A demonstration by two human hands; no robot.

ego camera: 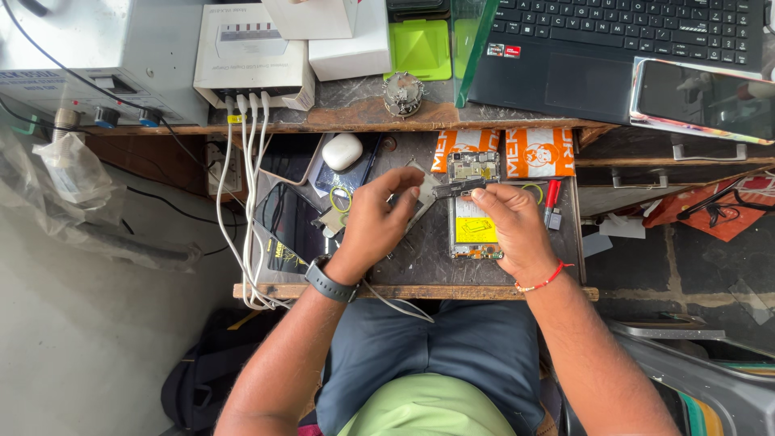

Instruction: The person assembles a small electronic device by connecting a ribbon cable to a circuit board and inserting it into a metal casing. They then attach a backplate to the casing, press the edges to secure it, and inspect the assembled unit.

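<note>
I see my right hand (517, 230) resting over the opened phone (474, 206), its thumb and forefinger pressed together on a small dark tool (452, 189) that lies across the phone's upper part, just below the bare circuit board. The tool's tip points toward my left hand (375, 222). That hand sits just beside the phone's left edge, fingers curled in and closed over a thin grey part (421, 194) (I cannot tell exactly what it is), with its thumb reaching up toward the tool. A dark watch (329, 281) wraps the left wrist; a red thread bracelet (545, 280) circles the right.

The phone lies face down, back removed, on the pull-out wooden tray (420, 291) in front of my lap, its yellow-labelled battery (475, 228) showing between the two hands. Just right of it lies a red-handled tool (552, 196), and above it an orange and white packet (504, 152). To the left lie a dark phone screen (291, 226) and a white earbud case (341, 151). White cables (249, 186) hang down from a white charger box (250, 56) on the desk above. A laptop (622, 48) sits at upper right, with another phone (702, 98) leaning on its corner.
</note>
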